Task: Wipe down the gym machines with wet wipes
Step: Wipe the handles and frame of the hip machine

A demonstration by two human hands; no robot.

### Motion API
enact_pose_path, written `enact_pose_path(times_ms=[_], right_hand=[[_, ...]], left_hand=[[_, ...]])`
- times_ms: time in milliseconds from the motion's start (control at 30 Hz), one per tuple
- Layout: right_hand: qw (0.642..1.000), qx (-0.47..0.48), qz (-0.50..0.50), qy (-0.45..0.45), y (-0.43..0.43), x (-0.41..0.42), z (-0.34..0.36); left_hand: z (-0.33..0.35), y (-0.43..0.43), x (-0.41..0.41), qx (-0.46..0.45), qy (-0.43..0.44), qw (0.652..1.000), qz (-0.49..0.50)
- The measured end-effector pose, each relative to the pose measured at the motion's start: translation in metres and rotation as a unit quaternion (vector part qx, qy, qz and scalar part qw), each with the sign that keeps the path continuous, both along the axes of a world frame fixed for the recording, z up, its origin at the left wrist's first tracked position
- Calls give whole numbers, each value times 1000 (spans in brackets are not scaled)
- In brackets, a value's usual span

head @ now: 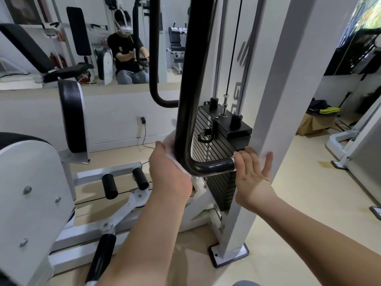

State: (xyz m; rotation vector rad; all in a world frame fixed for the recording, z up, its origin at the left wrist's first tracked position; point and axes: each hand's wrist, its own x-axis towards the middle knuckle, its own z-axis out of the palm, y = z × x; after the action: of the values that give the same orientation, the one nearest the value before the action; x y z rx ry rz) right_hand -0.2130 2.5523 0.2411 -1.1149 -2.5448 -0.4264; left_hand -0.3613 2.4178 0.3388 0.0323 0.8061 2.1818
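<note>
At black bar (186, 96): two hands, one wipe (170, 142); left hand (170, 172) presses it on, fingers hidden, cannot tell; right hand (252, 174) fingers (249, 158) spread.

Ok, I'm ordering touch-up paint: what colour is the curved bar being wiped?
The curved bar is glossy black; head view shows it.

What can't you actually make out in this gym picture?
Head view only:
- White wet wipe: mostly covered by the left hand and the black curved steel tube.
- Left fingers: behind that tube.
- Right hand: fingertips bend out of sight at the white upright post; grip unclear.
- Grey lettering: cut by that post.
- Dark flat object: cropped by the right edge.
</note>
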Motion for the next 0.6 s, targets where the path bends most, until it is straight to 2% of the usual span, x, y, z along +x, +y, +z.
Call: enact_pose_path(times_ms=[67, 133, 200, 267, 400, 433, 500, 533, 600], right_hand=[[1000, 10, -4, -4, 0, 0, -1], [1000, 8, -7, -8, -4, -1, 0], [1000, 9, -11, 0, -4, -4, -1], [1000, 8, -24, 11, -8, -6, -1], [999, 0, -35, 17, -10, -8, -1], [999, 3, -30, 19, -10, -6, 1], [999, 15, -28, 21, -9, -4, 1], [999, 12, -30, 21, -10, -5, 1], [999, -8, -45, 21, -12, -10, 1]], left_hand=[[-11, 8, -2, 28, -23, 999, 14], [-29, 16, 8, 6, -75, 997, 0], [-45, 20, 18, -2, -48, 997, -57], [-54, 25, 13, -79, -37, 994, -65], [-44, 22, 24, 1, -182, 971, -154], [-37, 16, 26, 53, -230, 957, -168], [-18, 4, 17, 50, -282, 946, -151], [-8, -2, 10, 22, -242, 961, -132], [3, -4, -3, -66, -89, 991, -71]])
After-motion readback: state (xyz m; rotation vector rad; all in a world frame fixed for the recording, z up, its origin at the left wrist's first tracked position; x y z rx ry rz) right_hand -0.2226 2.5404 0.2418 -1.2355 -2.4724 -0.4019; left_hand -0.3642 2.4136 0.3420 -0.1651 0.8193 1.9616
